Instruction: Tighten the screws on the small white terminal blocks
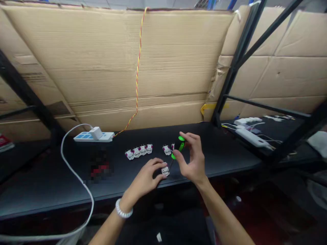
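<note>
Pinching a part, the left hand could let it twist if slack. The right hand grips the screwdriver; tilting could make it slip.

Screwdriver handle, gripped: smooth, bright plastic. Small part, held left of this grip: pale plastic. Tabletop, seen beneath: smooth, low-sheen. Panel, set behind: matt, ribbed cardboard.

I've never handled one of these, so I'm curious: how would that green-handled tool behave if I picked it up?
The green-handled tool is probably stiff, since its thin shaft looks straight. It seems light: the right hand holds it between thumb and fingers. Laid down, its slender handle might roll, though blur hides its exact shape.
</note>
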A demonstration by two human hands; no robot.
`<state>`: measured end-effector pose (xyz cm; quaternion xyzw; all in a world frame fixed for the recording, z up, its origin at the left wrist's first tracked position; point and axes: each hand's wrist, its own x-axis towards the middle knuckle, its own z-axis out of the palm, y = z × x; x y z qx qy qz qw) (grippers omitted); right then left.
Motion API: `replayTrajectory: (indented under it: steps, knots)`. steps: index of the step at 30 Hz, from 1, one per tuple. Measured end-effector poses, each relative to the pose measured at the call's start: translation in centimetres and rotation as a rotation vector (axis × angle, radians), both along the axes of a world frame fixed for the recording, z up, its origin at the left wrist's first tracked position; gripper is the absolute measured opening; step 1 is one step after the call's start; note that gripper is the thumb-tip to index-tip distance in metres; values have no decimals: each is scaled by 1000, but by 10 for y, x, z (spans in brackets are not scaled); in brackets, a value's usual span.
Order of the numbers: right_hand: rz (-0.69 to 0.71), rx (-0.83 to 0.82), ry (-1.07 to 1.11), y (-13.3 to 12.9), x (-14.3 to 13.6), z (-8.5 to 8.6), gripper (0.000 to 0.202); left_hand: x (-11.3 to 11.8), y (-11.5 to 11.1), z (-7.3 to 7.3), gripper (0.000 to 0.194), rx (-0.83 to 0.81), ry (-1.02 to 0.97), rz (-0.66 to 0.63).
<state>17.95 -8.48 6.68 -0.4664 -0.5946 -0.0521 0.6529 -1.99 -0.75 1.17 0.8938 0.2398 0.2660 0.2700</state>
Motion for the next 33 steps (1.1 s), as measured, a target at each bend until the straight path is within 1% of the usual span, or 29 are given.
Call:
replayTrajectory:
  steps: [2, 4, 9, 13, 15, 19, 21, 23, 26, 29, 31, 33]
  knots:
    - [-38, 2, -10, 0, -1, 0, 49, 0, 0, 0, 32, 7, 1, 3]
    - [-26, -7, -7, 0, 0, 0, 48, 0, 0, 0, 32, 6, 3, 3]
    - [105, -48, 47, -2, 3, -2, 50, 1, 0, 1, 31, -11, 3, -5]
    - [154, -72, 79, -3, 3, -2, 48, 1, 0, 1, 32, -22, 3, -5]
    - [132, -50, 53, -2, 2, -1, 48, 0, 0, 0, 32, -23, 1, -8]
    - [-24, -1, 0, -1, -1, 0, 51, 0, 0, -1, 33, -20, 8, -6]
    - [-45, -14, 6, -1, -1, 0, 51, 0, 0, -1, 32, -19, 7, -2]
    - [7, -35, 24, -1, 0, 0, 52, 0, 0, -1, 32, -19, 2, -7]
    - [119, -63, 71, -1, 2, -3, 52, 0, 1, -1, 31, -23, 5, -10]
    - [179, -77, 112, -1, 3, -4, 50, 0, 1, -2, 31, -24, 5, -16]
    - [172, -64, 106, -1, 3, -3, 50, 0, 1, -2, 31, -22, 2, -19]
    - [106, -33, 73, -1, 2, -2, 49, -1, 1, -3, 32, -21, 5, -14]
